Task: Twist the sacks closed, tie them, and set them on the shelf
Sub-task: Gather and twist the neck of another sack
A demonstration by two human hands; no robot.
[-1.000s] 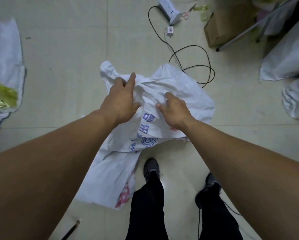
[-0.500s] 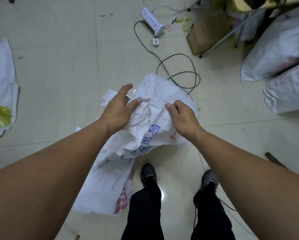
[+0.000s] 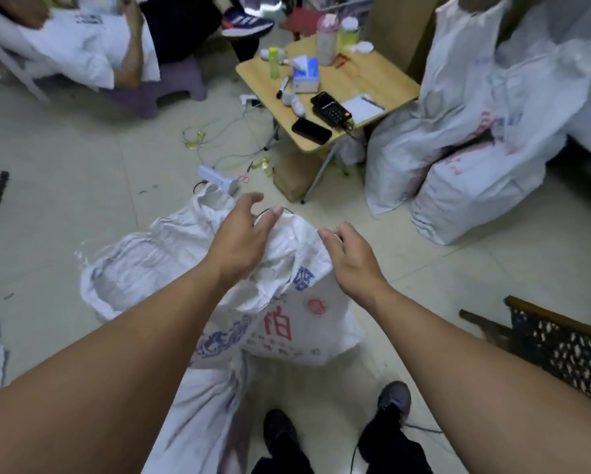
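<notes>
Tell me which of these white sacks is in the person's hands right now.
The crumpled printed sack at centre: the right hand pinches its edge, the left hand rests on it. The bulging sacks at right stand untouched.

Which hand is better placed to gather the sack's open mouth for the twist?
Probably the left. The left hand lies with loose, spread fingers over the sack where its mouth bunches, free to gather. The right hand seems to pinch the edge, so it better serves as anchor.

Printed in red on the white sack (image 3: 297,246): a large "柏"; blue characters alongside too blurred to read.
</notes>
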